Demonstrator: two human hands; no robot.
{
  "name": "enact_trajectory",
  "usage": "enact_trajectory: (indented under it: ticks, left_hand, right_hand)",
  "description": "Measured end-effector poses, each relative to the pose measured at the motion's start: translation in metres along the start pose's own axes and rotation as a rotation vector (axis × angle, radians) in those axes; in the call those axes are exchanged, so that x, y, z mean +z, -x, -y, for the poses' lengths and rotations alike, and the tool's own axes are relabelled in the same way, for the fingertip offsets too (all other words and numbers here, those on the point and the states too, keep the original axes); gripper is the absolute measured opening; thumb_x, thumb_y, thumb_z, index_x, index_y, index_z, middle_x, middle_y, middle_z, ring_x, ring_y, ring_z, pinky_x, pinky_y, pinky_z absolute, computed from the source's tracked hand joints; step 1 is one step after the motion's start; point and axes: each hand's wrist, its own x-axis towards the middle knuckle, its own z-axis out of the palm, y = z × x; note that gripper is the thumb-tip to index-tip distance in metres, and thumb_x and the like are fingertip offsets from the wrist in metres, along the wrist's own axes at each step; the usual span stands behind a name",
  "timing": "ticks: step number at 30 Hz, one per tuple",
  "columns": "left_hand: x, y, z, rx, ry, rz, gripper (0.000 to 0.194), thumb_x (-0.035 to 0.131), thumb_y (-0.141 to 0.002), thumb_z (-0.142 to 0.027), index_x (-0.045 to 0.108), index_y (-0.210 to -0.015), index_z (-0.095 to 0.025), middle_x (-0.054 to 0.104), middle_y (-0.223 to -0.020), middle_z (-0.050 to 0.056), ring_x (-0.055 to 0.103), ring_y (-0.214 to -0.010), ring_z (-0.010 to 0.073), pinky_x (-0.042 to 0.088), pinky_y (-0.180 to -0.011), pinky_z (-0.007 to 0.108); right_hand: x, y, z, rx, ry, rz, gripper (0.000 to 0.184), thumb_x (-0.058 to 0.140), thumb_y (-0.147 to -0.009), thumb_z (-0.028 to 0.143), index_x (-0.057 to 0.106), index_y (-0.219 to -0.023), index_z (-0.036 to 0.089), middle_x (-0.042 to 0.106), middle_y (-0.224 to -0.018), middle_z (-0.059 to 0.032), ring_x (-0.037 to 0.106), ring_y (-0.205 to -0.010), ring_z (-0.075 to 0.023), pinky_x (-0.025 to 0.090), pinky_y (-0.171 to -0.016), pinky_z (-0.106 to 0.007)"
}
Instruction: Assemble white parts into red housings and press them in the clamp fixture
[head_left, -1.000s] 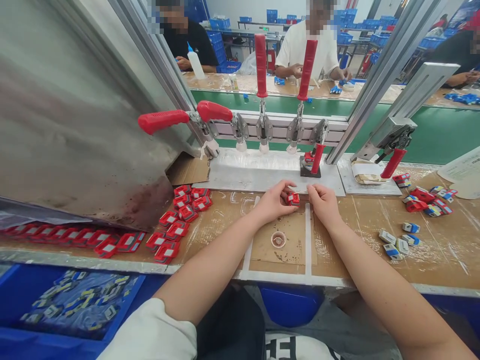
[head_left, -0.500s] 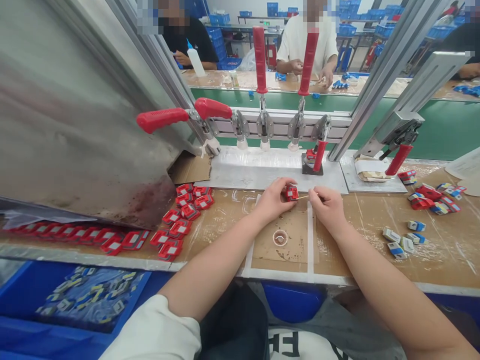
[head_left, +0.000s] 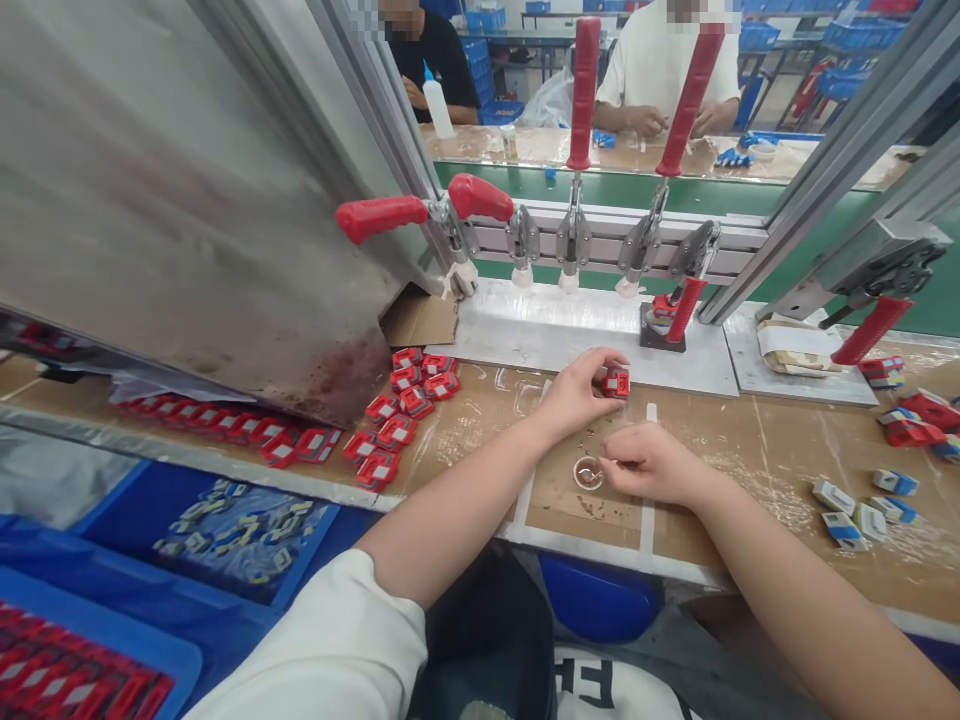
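Observation:
My left hand [head_left: 577,395] is closed on a small red plastic part [head_left: 618,382], held with a face towards me above the brown work surface. My right hand [head_left: 649,462] is pinched round a thin wooden stick, now mostly hidden by the fingers. Its fingertips are at the right rim of a small round cup [head_left: 576,474] with brownish liquid in it. The cup stands on a cardboard sheet [head_left: 562,512] edged with white tape. Left of my forearm lies a group of red and grey parts [head_left: 395,432].
Red-handled toggle clamps [head_left: 585,95] line a metal rail behind a metal plate [head_left: 510,335]; one presses on a red part. White-blue blocks [head_left: 846,530] lie at right. A metal housing [head_left: 225,220] rises at left, above blue bins [head_left: 307,560]. Co-workers sit across the green divider.
My right hand has moved from beside the red part down to the cup. My left hand still holds the part. The view has swung left, shifting the scene to the right.

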Motion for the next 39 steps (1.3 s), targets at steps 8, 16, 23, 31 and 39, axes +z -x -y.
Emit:
enact_trajectory:
  ticks: [8,16,23,31,39]
  left_hand:
    - [-0.001,0.001,-0.003,-0.024,0.020,0.010,0.055,0.078,-0.069,-0.004,0.061,-0.118,-0.024,0.064,-0.112,0.002,0.064,-0.087,0.0123,0.056,-0.075,0.024]
    - [-0.002,0.002,-0.007,-0.091,0.130,0.050,0.053,0.081,-0.072,-0.010,0.060,-0.118,-0.024,0.063,-0.114,0.003,0.068,-0.091,0.0144,0.057,-0.078,0.026]
    - [-0.001,0.001,-0.008,-0.111,0.163,0.043,0.052,0.082,-0.070,-0.010,0.061,-0.115,-0.023,0.063,-0.115,0.005,0.069,-0.088,0.0138,0.057,-0.077,0.026]
    - [0.000,0.000,-0.006,-0.121,0.161,0.042,0.053,0.083,-0.070,-0.011,0.060,-0.116,-0.023,0.065,-0.116,0.005,0.070,-0.089,0.0144,0.058,-0.078,0.027]
    - [0.001,0.002,-0.009,-0.086,0.076,0.017,0.051,0.081,-0.072,-0.010,0.060,-0.117,-0.022,0.066,-0.116,0.005,0.068,-0.086,0.0134,0.056,-0.072,0.024]
  right_hand:
    - [-0.001,0.000,-0.001,0.049,-0.112,-0.061,0.044,0.054,-0.093,0.022,0.026,-0.059,0.021,0.028,-0.056,0.0064,0.024,-0.051,-0.0090,0.020,-0.053,-0.028]
    - [-0.016,-0.004,-0.025,0.474,-0.529,-0.882,0.049,0.064,-0.091,0.041,0.035,-0.055,0.022,0.030,-0.051,0.0062,0.029,-0.045,-0.0090,0.020,-0.046,-0.026]
    - [-0.016,-0.010,-0.041,0.517,-0.632,-0.871,0.052,0.070,-0.085,0.050,0.041,-0.053,0.022,0.028,-0.051,0.0077,0.032,-0.043,-0.0084,0.020,-0.046,-0.026]
    - [-0.015,-0.008,-0.043,0.515,-0.567,-0.836,0.048,0.065,-0.089,0.049,0.043,-0.055,0.022,0.030,-0.048,0.0075,0.032,-0.044,-0.0097,0.021,-0.048,-0.027]
    - [-0.016,-0.004,-0.039,0.547,-0.449,-0.771,0.047,0.060,-0.089,0.043,0.038,-0.054,0.023,0.036,-0.048,0.0061,0.031,-0.047,-0.0099,0.022,-0.050,-0.028]
